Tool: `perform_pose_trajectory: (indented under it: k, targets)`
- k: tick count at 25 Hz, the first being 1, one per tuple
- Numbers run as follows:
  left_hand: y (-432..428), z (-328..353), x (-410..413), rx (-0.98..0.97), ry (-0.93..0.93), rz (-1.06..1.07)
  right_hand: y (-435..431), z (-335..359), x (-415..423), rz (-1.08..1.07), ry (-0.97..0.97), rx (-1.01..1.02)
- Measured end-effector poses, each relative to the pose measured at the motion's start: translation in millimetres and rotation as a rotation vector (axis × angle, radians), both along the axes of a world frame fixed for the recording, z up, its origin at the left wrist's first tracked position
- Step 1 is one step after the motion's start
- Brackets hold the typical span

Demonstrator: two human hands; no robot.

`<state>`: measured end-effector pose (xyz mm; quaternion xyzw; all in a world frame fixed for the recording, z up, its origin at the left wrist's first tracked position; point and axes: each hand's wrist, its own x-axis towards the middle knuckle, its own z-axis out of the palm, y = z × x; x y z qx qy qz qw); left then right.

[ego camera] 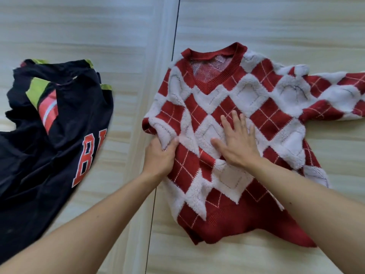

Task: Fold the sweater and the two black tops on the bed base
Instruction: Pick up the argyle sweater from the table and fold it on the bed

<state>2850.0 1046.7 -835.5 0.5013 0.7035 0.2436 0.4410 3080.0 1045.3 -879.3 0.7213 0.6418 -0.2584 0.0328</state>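
A red and white argyle V-neck sweater [262, 107] lies face up on the pale wood-grain bed base [256, 22]. Its left sleeve is folded in over the body, while the other sleeve stretches out to the right edge of the view. My left hand [160, 157] grips the folded sleeve's cuff at the sweater's left side. My right hand [237, 141] lies flat, fingers spread, on the middle of the sweater. A heap of black tops [39, 139] with red letters and lime-green trim lies crumpled at the left.
A dark seam [174, 36] between two panels of the bed base runs from top to bottom, just left of the sweater. Bare panel surface shows above both garments and below the sweater's hem.
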Motion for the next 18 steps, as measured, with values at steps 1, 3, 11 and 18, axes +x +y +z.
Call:
perform_pose_trajectory:
  k: [1,3,11,18]
  targets:
    - [12.7,7.5,-3.1,0.035,0.002,-0.026,-1.6,-8.9,-0.3,0.014,-0.046,-0.001]
    - [46.5,22.2,-17.2,0.131,0.126,-0.116,-6.7,-19.2,-3.7,0.017,-0.100,0.025]
    - [157.1,60.5,-114.2,-0.175,0.666,-0.591,-9.3,-32.9,-15.4,-0.082,-0.161,0.093]
    - [33.5,-16.9,-22.6,-0.322,-0.255,-0.174,-15.6,-52.6,-13.6,-0.098,-0.227,0.273]
